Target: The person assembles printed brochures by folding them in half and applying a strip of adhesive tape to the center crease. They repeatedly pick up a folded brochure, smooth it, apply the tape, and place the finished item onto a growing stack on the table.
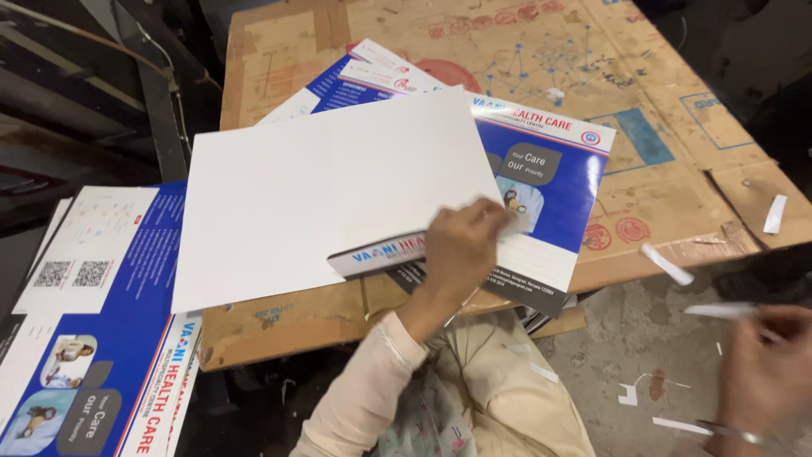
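Left hand (461,245) out in front, fingers bent, lying on the near edge of a big white sheet (321,195). Fingertips down on the paper, blurry, so no way to tell whether pinching the edge or just pressing on it. Right under that hand, a folded-up flap (376,252) with blue and red letters. Past the fingertips and off to the right of them, a shiny blue printed sheet (554,173) with small pictures, half hidden under the white one. More printed sheets (372,72) poking out farther away from the hand. All of it lying on a flat brown cardboard board (677,127) with marks and stamps. Right hand (765,372) low and far off to the right, well apart from the left one, very blurry, closed on a thin white strip (719,311) that sticks out toward the left hand. A thin metal bangle (736,434) on that wrist. Just beyond the right hand, another white strip (666,264) hanging off the board's edge, and one more (774,213) farther out. Little paper bits (628,394) on the grey floor (617,330) between the two hands. Far to the left of the left hand, a second pile of blue printed sheets (110,355). Cream sleeve (364,398) on the left arm.
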